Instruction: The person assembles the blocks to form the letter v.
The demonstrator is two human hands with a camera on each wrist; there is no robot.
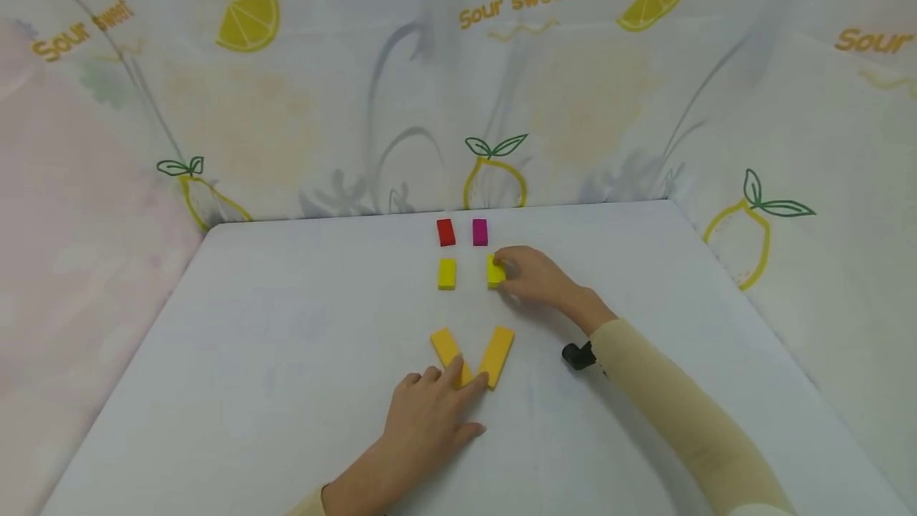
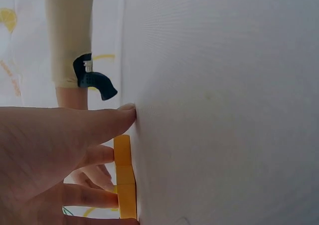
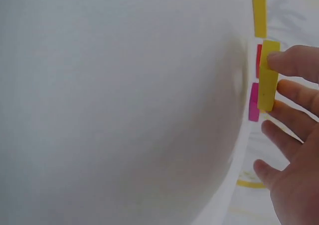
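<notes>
My right hand pinches a yellow block on the white table, thumb and fingers at its two ends. In the right wrist view the thumb lies on this yellow block, with the other fingers spread loosely beside it. Nearer the front, two longer orange blocks lie slanted in a V shape, a left orange block and a right orange block. My left hand rests its extended fingertips at their near ends, its thumb held off to the side.
Another yellow block lies left of the pinched one. Behind stand a red block and a magenta block. A black wrist mount sticks out from the right sleeve. A lemon-printed cloth hangs along the table's far edge.
</notes>
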